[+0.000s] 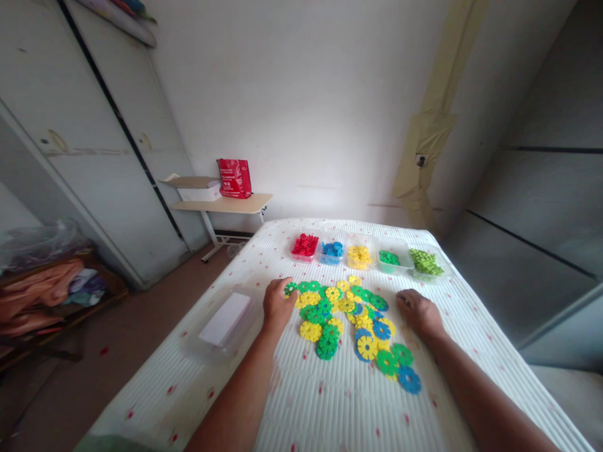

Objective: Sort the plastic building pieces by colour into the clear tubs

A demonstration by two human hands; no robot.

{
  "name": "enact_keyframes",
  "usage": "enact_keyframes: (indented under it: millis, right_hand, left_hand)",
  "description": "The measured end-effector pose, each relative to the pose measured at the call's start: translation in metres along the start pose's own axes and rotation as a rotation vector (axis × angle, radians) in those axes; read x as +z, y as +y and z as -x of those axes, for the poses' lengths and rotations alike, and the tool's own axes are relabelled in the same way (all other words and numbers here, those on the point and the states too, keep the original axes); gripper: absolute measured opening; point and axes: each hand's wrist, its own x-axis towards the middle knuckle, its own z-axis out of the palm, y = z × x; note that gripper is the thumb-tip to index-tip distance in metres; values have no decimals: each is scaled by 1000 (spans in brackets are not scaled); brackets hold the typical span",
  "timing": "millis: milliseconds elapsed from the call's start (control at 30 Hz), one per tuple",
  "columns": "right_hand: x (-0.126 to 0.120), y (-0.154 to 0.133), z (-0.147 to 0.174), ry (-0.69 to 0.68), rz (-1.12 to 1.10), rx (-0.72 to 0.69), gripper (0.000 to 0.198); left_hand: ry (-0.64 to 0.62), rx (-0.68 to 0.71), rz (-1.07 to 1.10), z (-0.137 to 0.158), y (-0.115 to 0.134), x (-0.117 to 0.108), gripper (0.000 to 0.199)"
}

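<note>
Flower-shaped plastic discs lie in a spread group on the table, some overlapping: yellow discs (pixel 310 331), green discs (pixel 327 342) and blue discs (pixel 409 380). At the group's left edge, my left hand (pixel 277 304) has its thumb and fingers closed about a green disc (pixel 291 289). On the other side, my right hand (pixel 421 312) rests just right of the discs with curled fingers. Whether anything is in those fingers is hidden.
Behind the discs stand clear tubs holding red pieces (pixel 305 245), blue pieces (pixel 332 251), yellow pieces (pixel 360 256), green pieces (pixel 389 257) and light green pieces (pixel 426 261). A clear container with a white block (pixel 226 319) is at left. A side table (pixel 257 202) bears a red bag (pixel 234 178).
</note>
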Motion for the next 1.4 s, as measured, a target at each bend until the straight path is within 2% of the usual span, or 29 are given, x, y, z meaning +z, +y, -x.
enact_keyframes:
  millis: [67, 133, 267, 367, 567, 733, 867, 1133, 1400]
  right_hand:
    - [0, -1, 0, 3, -1, -3, 27]
    - [0, -1, 0, 8, -7, -8, 27]
    - [-1, -2, 1, 22, -17, -6, 27]
    - [-2, -2, 0, 17, -13, -5, 27]
    - [-3, -4, 0, -2, 7, 7, 28]
    - [-4, -6, 0, -28, 2, 16, 27]
    - [-5, -8, 0, -29, -6, 22, 26]
    - [-4, -6, 0, -19, -7, 15, 27]
    - [-4, -8, 0, -29, -27, 34, 27]
  left_hand:
    - [-40, 46, -9, -6, 7, 3, 30]
    - [-133, 75, -60, -14, 13, 9, 29]
    - [-343, 52, -263, -30, 18, 21, 32]
    - [-421, 38, -334, -38, 17, 26, 31]
    - [-468, 65, -391, -42, 18, 24, 24]
    - [-431, 72, -391, -43, 26, 20, 28]
    - [-411, 128, -348, -44, 37, 24, 29]
    - [-531, 165, -343, -46, 44, 36, 22]
    - [-553, 193, -335, -53, 49, 29, 23]
